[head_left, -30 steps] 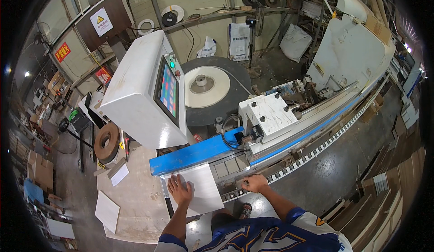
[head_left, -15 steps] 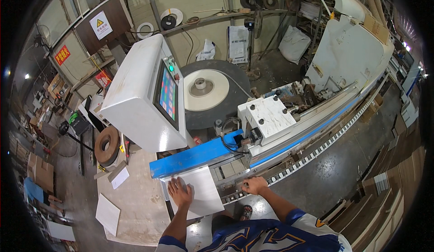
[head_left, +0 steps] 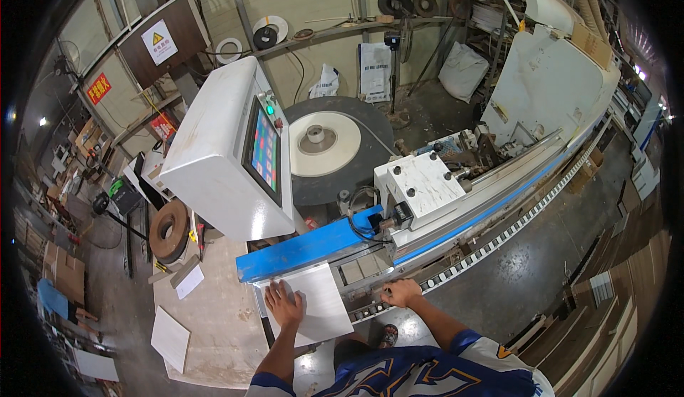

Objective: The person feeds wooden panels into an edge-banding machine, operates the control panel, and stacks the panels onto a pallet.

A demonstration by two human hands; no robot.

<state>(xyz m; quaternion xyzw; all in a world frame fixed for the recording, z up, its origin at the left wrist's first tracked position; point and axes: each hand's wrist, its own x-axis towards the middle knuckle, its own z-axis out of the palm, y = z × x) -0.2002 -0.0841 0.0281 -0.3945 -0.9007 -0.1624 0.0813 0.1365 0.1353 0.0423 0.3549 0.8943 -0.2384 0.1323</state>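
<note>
My left hand [head_left: 285,304] lies flat with fingers spread on a white rectangular board [head_left: 320,308]. The board's far edge meets a long blue guide beam [head_left: 306,244] of an edge banding machine [head_left: 427,181]. Right of the board, my right hand [head_left: 403,293] rests at the machine's front roller rail [head_left: 367,310] with its fingers curled in. Whatever those fingers close round is hidden. Beyond the beam, a white control box with a lit touchscreen [head_left: 261,148] stands beside a big dark coil of edge tape [head_left: 370,123].
A wooden table [head_left: 221,333] at left bears a smaller white board [head_left: 170,338], a brown tape roll [head_left: 169,230] and pliers [head_left: 200,240]. Stacked panels [head_left: 605,304] line the right side. A conveyor track [head_left: 513,219] runs toward the far right. Another person [head_left: 57,301] is at far left.
</note>
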